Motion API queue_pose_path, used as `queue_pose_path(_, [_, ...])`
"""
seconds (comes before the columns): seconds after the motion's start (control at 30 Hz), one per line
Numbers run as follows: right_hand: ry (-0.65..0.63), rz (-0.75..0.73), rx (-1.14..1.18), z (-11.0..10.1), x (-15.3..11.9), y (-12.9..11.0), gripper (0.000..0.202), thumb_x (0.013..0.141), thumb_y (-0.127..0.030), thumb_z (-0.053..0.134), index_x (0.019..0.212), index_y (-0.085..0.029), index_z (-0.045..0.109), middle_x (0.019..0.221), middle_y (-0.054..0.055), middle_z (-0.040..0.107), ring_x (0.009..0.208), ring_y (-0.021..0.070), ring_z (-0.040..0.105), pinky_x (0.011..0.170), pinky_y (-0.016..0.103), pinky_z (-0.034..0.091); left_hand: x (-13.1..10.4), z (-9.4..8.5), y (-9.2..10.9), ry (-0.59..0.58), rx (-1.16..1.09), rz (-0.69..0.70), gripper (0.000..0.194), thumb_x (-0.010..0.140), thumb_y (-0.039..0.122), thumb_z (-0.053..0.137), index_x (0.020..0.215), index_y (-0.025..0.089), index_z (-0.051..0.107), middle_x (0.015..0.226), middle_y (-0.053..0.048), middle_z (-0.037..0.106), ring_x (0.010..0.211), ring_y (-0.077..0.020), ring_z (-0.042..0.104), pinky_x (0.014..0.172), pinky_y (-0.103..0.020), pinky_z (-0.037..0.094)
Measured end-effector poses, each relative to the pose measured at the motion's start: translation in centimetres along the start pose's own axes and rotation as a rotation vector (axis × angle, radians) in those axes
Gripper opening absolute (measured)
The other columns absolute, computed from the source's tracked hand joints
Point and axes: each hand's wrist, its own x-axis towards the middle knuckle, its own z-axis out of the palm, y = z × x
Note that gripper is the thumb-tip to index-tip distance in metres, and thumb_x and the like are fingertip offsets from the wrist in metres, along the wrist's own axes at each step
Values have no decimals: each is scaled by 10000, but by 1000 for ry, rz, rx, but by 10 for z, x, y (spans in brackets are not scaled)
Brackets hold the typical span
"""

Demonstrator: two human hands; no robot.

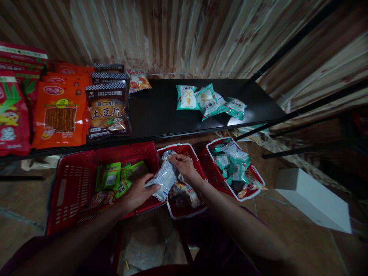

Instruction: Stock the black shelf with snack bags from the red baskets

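A silvery white snack bag [166, 178], its printed back facing up, is held between my two hands above the middle basket [186, 148]. My left hand [140, 193] pinches its lower left side between thumb and fingers. At the bag's upper end, my right hand [184, 165] grips the edge with fingertips. Below my right hand, orange and white snack packets [186, 193] lie in the middle basket. To the left, the large red basket [77, 163] holds several green packets [110, 176] and a reddish packet [102, 199].
On the black shelf [155, 115] stand red, orange [60, 115] and dark brown potato chip bags [107, 109]. A small chip bag [138, 81] and several teal packets [187, 97] lie farther right. A right basket [260, 180] holds teal packets. A white box [313, 199] sits on the floor.
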Motion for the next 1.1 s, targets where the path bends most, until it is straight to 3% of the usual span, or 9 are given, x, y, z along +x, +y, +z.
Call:
queue_pose_path(0.13, [-177, 12, -43, -4, -2, -5, 336, 625, -476, 668, 599, -149, 597, 509, -48, 506, 466, 69, 408, 454, 209, 307, 2, 1, 2, 37, -132, -93, 346, 685, 357, 632, 953, 137, 632, 910, -81, 693, 815, -228, 629, 736, -320, 469])
queue_pose_path(0.27, [-260, -68, -90, -16, 1, -6, 286, 638, -425, 687, 700, -147, 656, 645, -32, 588, 606, 90, 498, 597, 223, 378, 5, -4, 5, 139, -289, -153, 440, 656, 387, 673, 1013, 133, 622, 994, -88, 690, 883, -232, 623, 806, -343, 457])
queue_pose_path(0.5, [-166, 76, 35, -25, 7, 2, 293, 518, -372, 774, 679, -152, 665, 617, -24, 611, 571, 95, 516, 617, 257, 418, 4, -4, 4, 146, -439, -184, 563, 615, 423, 729, 1062, 105, 603, 984, -105, 697, 876, -238, 637, 818, -348, 462])
queue_pose_path(0.67, [-102, 54, 80, -24, 8, -3, 258, 516, -364, 772, 633, -158, 671, 613, -15, 625, 550, 92, 516, 579, 251, 430, 2, -3, 8, 121, -529, -184, 583, 586, 412, 764, 1053, 98, 613, 956, -101, 708, 817, -223, 649, 769, -322, 482])
queue_pose_path(0.9, [-22, 15, 80, -19, 5, -8, 222, 535, -342, 742, 637, -154, 683, 612, -5, 631, 533, 92, 513, 534, 246, 431, -2, -1, 12, -21, -674, -278, 436, 635, 350, 753, 982, 120, 626, 886, -95, 720, 757, -221, 671, 726, -342, 517])
queue_pose_path(1.1, [3, 4, 78, -16, 4, -11, 205, 563, -335, 714, 638, -147, 680, 570, -16, 608, 479, 76, 478, 507, 245, 421, -3, -4, 10, -17, -601, -309, 349, 714, 306, 693, 1002, 123, 619, 944, -106, 709, 765, -198, 668, 628, -280, 516])
